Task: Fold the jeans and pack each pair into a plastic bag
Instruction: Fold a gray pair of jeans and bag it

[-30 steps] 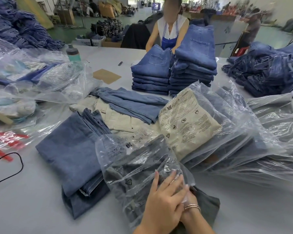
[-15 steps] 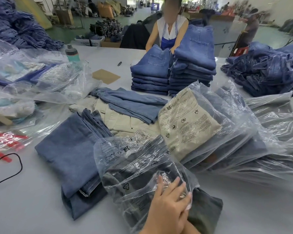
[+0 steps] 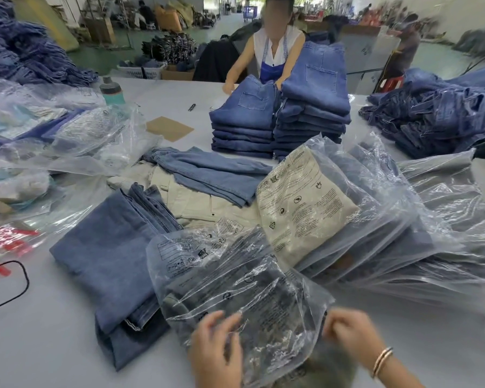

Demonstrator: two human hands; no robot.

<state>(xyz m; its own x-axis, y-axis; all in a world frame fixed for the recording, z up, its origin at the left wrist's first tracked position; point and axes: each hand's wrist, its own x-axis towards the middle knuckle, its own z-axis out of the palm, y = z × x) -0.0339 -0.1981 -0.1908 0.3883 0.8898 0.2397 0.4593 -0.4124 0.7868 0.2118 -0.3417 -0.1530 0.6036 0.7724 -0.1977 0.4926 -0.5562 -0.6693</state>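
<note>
Head view: clear plastic bag (image 3: 235,292) w/ printed warnings lies on the grey table (image 3: 39,345), near edge, centre. Dark grey jeans (image 3: 328,368) sit partly inside it; their near end sticks out of the bag mouth at bottom of frame. Bag's far end overlaps a folded blue pair (image 3: 107,256) lying bare on the table to its left. Beyond that, a beige pair (image 3: 196,205) w/ a lighter blue pair (image 3: 213,175) on top, both unbagged.

Right of centre: slumped stack of bagged jeans (image 3: 375,225), top one beige under a bag w/ black print. More loose bags (image 3: 445,191) further right. Left side: heap of bags (image 3: 53,135) w/ mixed contents, too crumpled to tell what.

Far side: two stacks of folded blue jeans (image 3: 277,119); a person (image 3: 275,49) behind them.

Hands: left hand (image 3: 216,348) on the bag's near left part, fingers curled, pinching the film. Right hand (image 3: 350,334) at the bag's near right edge, fingers curled, gripping film by the mouth; bracelets (image 3: 381,362) on wrist. Hands apart, one each side of the bag opening.
</note>
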